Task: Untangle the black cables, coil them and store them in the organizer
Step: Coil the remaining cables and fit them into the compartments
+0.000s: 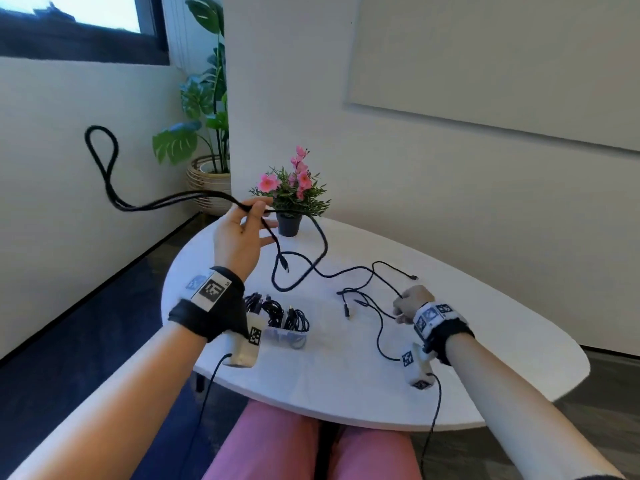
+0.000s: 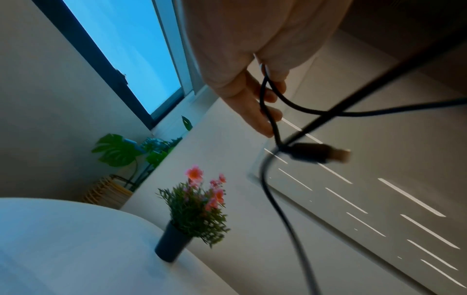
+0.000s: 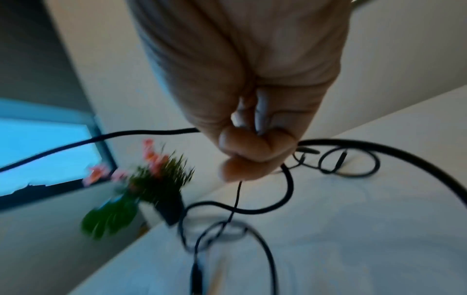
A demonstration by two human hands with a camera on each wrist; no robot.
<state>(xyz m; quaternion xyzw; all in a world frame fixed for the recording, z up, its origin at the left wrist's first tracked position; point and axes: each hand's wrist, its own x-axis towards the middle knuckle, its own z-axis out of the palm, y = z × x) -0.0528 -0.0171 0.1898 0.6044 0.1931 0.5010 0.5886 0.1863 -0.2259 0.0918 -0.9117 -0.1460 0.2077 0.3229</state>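
Observation:
My left hand (image 1: 247, 220) is raised above the table's far left and pinches a thick black cable (image 1: 313, 268). A doubled loop of it (image 1: 102, 157) swings out to the left in the air, and its USB plug (image 2: 326, 153) dangles below my fingers (image 2: 255, 111). The rest trails down onto the white table (image 1: 346, 375). My right hand (image 1: 408, 303) is fisted low over the table and grips a thin black cable (image 1: 379, 327) with several small plugs. The clear organizer (image 1: 287, 336) near my left wrist holds coiled black cables.
A small potted plant with pink flowers (image 1: 291, 195) stands at the table's far edge, just behind my left hand. A large leafy plant in a woven basket (image 1: 207, 168) stands on the floor beyond. A wall runs close behind the table.

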